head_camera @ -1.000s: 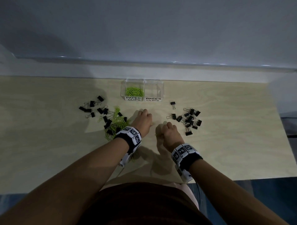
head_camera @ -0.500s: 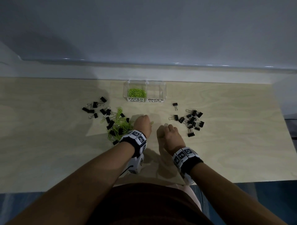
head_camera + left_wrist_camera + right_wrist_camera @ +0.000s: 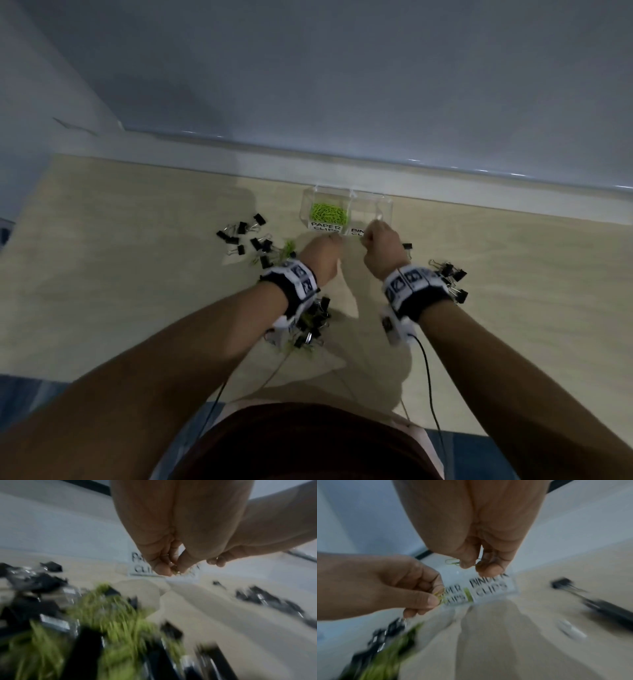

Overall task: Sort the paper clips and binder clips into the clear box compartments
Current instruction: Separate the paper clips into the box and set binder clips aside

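Both hands raised just short of the box (image 3: 346, 209), probably to drop green clips into the "PAPER CLIPS" side, already part filled. Left hand (image 3: 412, 588) pinching a clip (image 3: 439, 593) between thumb and forefinger. Right hand (image 3: 481, 555) pinching another (image 3: 452, 562), fingertips nearly closed. Mixed pile (image 3: 310, 325) left behind the wrists.

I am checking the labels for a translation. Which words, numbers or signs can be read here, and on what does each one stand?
"PAPER CLIPS": white label on the front of the clear box, left compartment.
"BINDER CLIPS": white label on the right compartment; the right hand partly hides it in the head view.
Wristband squares: patterns, not readable text.
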A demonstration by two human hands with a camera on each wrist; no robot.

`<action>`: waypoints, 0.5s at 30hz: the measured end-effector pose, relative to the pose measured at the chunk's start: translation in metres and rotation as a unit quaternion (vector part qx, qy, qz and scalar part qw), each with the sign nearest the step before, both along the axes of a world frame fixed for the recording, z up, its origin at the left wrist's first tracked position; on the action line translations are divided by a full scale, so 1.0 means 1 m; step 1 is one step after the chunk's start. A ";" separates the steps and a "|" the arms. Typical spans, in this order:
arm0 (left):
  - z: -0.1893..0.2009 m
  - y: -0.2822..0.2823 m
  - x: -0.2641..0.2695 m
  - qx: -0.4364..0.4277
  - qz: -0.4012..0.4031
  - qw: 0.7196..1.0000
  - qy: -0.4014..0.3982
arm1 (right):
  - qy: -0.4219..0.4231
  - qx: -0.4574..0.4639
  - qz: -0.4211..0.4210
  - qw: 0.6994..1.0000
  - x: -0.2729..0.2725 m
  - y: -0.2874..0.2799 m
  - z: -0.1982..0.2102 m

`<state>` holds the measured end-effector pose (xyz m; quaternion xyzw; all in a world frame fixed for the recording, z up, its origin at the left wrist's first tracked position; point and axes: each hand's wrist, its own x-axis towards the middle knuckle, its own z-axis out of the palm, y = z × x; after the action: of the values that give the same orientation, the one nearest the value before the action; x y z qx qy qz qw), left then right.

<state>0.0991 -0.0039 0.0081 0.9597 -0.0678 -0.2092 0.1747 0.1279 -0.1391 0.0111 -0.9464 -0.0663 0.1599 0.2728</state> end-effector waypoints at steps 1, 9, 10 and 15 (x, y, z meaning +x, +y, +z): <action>0.010 0.009 0.012 -0.015 0.019 1.000 -0.018 | -0.015 0.010 0.001 1.000 0.014 0.010 0.005; 0.028 0.039 0.070 -0.069 0.114 0.988 -0.077 | -0.020 -0.047 0.038 0.998 0.057 0.050 0.014; 0.026 0.039 0.068 -0.074 0.115 0.987 -0.081 | -0.029 -0.043 0.040 0.998 0.053 0.046 0.012; 0.002 0.042 0.013 -0.055 0.064 0.995 -0.043 | 0.022 -0.030 0.080 0.996 -0.007 0.020 0.001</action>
<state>0.1126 0.0383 0.0101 0.9591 -0.0257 -0.1517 0.2375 0.1210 -0.1194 0.0125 -0.9422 -0.1305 0.2039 0.2317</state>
